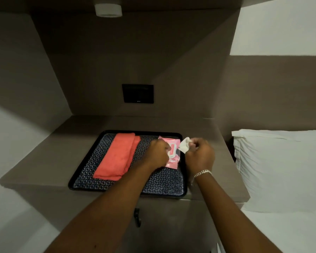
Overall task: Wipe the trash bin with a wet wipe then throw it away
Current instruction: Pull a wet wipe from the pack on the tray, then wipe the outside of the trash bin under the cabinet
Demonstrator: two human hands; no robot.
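Note:
A pink pack of wet wipes (172,162) lies on the right side of a black tray (128,191) with a patterned blue liner. My left hand (158,154) presses down on the pack at its flap. My right hand (200,155) pinches a white wet wipe (184,146) that sticks out just to the right of the pack's opening. A silver bracelet sits on my right wrist. No trash bin is in view.
A folded coral towel (117,156) lies on the tray's left half. The tray rests on a brown bedside ledge (44,161) with a dark wall panel (138,93) behind it. A bed with a white pillow (281,165) is at the right. A small hook (137,217) hangs below the ledge.

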